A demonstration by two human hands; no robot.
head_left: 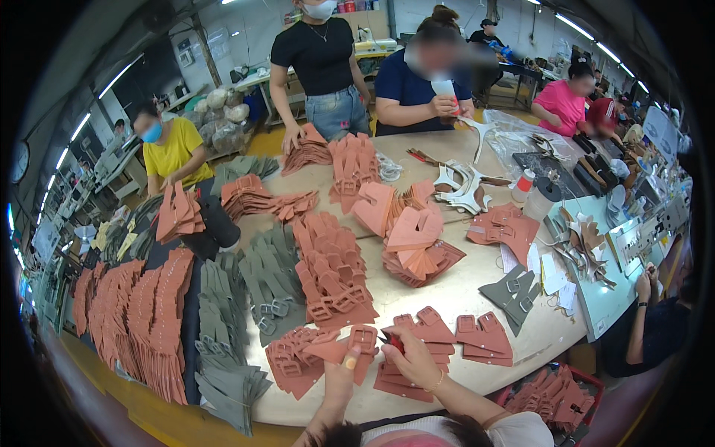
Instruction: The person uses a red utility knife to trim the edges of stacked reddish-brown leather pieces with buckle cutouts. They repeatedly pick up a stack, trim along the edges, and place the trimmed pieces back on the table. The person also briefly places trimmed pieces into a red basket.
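My left hand (339, 378) is closed on a terracotta leather shoe upper (364, 339), a strap piece with a square buckle, held up over the table's near edge. Close beside it, my right hand (418, 365) grips small snips (392, 342) with red handles and dark tips, pointed at the buckle end. A pile of buckled terracotta uppers (293, 356) lies just left of my left hand. Under and beyond my right hand are more terracotta uppers (430, 328). Another small terracotta stack (484, 339) lies farther right.
Rows of green uppers (223, 313) and terracotta uppers (145, 320) cover the left side. A grey-green upper (512, 296) lies at right, near a sewing machine (646, 235). A red crate (592, 387) of pieces stands below the table. Several people work around.
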